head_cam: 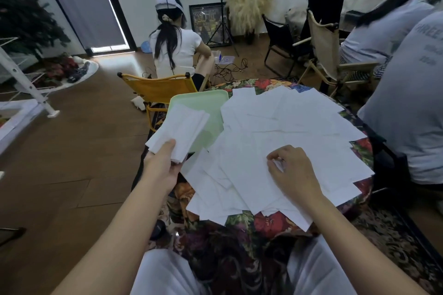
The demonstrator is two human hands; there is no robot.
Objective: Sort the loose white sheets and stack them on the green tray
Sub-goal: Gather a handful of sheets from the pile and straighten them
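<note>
Left hand [161, 165] grips a stack [178, 133] of sheets, thumb on top, held over the near left corner of the tray [211, 112]. Stack juts past the worktop [263, 220] edge on the left; open floor [72, 151] beyond that hand. Right hand [291, 170] lies on the loose sheets [287, 127], fingers curled, thumb and forefinger pinching up a bit of the top sheet. Sheets fan out ahead of and to the right of that hand, overlapping, several corners hanging over the near and right worktop edges. Tray sits just left of the spread, touching it, its far part bare. Yellow chair [158, 88] stands beyond the tray. Seated person [405, 93] close on the right, beside the worktop edge.
</note>
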